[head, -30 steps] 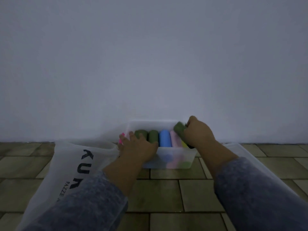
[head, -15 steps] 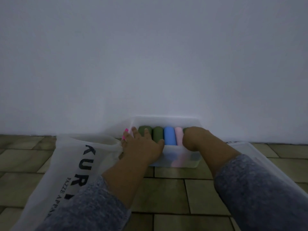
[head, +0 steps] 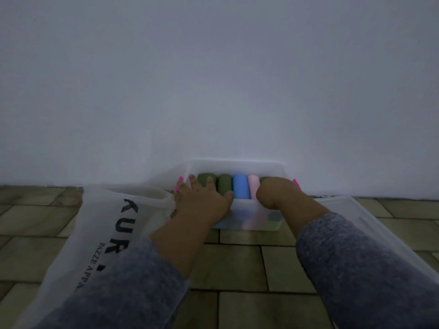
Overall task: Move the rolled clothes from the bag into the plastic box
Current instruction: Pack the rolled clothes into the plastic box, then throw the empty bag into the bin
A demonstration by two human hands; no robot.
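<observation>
A clear plastic box (head: 237, 163) stands on the tiled floor against the wall. A row of rolled clothes lies in it: two green rolls (head: 224, 184), a blue roll (head: 241, 189), a pink roll (head: 253, 186) and another green roll (head: 263, 179) at the right end. My left hand (head: 202, 203) rests with spread fingers on the left green rolls and the box's left rim. My right hand (head: 276, 191) presses down on the right green roll, a fingertip reaching the right rim. The white bag (head: 102, 222) lies to the left, its inside hidden.
A clear plastic lid (head: 380, 233) lies on the floor to the right, partly under my right sleeve. The white wall rises directly behind the box. Olive floor tiles (head: 237, 264) stretch in front of the box, between my arms.
My right hand carried a green roll down into the right end of the box and now presses on it. My left hand stayed on the left rolls.
</observation>
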